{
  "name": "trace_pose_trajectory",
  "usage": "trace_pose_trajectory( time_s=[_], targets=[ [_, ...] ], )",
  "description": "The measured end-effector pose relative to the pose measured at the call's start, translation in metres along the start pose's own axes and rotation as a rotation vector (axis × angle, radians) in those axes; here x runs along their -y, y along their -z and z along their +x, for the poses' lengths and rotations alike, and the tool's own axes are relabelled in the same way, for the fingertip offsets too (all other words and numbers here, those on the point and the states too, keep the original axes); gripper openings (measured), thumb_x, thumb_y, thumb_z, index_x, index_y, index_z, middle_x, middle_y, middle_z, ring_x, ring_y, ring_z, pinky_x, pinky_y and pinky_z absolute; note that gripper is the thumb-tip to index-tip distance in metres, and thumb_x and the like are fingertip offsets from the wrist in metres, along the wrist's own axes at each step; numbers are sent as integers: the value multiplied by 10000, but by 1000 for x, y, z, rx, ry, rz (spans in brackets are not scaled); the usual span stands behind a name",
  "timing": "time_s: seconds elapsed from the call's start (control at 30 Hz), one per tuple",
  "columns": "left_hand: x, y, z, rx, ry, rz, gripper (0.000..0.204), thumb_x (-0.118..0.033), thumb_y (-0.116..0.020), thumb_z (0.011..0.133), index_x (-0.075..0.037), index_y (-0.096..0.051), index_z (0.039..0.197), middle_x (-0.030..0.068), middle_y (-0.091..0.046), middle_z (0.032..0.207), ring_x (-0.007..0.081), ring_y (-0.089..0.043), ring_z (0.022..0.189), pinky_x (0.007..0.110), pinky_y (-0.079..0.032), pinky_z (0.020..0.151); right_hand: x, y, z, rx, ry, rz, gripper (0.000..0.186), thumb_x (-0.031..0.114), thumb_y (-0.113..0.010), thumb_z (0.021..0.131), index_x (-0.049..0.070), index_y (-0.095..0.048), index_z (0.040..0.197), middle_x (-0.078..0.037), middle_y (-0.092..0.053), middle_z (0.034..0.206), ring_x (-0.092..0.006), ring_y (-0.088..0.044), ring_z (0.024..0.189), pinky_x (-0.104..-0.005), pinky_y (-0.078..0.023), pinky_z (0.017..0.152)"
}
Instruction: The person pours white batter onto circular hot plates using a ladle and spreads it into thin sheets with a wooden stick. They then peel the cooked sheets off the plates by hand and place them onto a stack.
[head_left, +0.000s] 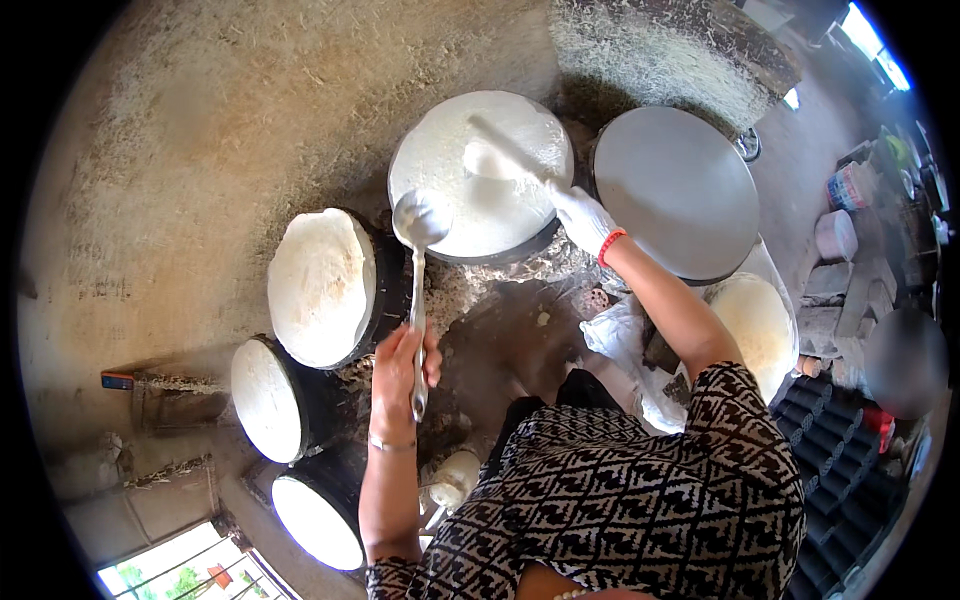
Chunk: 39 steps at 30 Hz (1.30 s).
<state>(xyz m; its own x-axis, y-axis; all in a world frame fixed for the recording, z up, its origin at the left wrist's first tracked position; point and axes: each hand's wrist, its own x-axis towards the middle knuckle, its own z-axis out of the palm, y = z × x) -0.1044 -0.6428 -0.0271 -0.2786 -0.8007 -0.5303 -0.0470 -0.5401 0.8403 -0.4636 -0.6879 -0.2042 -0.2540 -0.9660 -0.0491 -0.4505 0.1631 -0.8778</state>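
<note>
My left hand (402, 365) grips the handle of a long metal ladle (422, 217), whose bowl is over the front-left part of a round griddle (450, 140) coated with pale batter. My right hand (580, 215), in a white glove with a red band at the wrist, is closed on a pale flat spreader (505, 145), which lies over the wet batter with a paler round patch under it. Right of that griddle is a bare grey round griddle (672, 190).
Three coated round griddles (315, 285) curve down my left. A stack of pale round sheets (745, 325) and a white cloth (615, 335) are at the right, with buckets (835, 235) and dark stacked tiles (820, 460) beyond. A rough plastered wall (180, 150) rises behind.
</note>
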Motion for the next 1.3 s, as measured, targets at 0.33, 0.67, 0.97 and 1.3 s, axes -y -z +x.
trace_pose_trajectory(
  time_s=[0.33, 0.67, 0.97, 1.3],
  targets=[
    [-29, -4, 131, 81, -57, 174, 248, -207, -518, 992, 5, -561, 872, 36, -541, 701, 101, -502, 535, 236, -417, 414, 46, -60, -76, -458, -10, -201, 519, 49, -490, 926, 14, -346, 1424, -221, -554, 788, -367, -568, 694, -462, -452, 609],
    [-52, -23, 112, 415, 393, -974, 205, -139, -439, 1013, 56, -498, 1000, 54, -496, 720, 91, -440, 535, 238, -379, 434, 89, -129, -88, -271, 48, 411, 249, 86, -528, 973, -32, -546, 1191, -28, -519, 731, -139, -525, 621, -285, -449, 563],
    [-86, -33, 43, 499, 311, -992, 281, -161, -395, 1044, 79, -415, 1189, 56, -464, 868, 78, -403, 574, 215, -356, 416, 86, -43, -104, -497, 212, -137, 341, 60, -572, 929, 12, -536, 1265, -132, -576, 864, -239, -572, 767, -311, -486, 677],
    [-38, -10, -69, 138, 107, -667, 346, -254, -451, 1033, 49, -501, 1193, 37, -500, 841, 56, -400, 542, 186, -356, 373, 37, -10, -40, -112, 230, -412, 322, 208, -442, 1001, -4, -483, 1239, -287, -582, 904, -434, -601, 793, -491, -485, 702]
  ],
)
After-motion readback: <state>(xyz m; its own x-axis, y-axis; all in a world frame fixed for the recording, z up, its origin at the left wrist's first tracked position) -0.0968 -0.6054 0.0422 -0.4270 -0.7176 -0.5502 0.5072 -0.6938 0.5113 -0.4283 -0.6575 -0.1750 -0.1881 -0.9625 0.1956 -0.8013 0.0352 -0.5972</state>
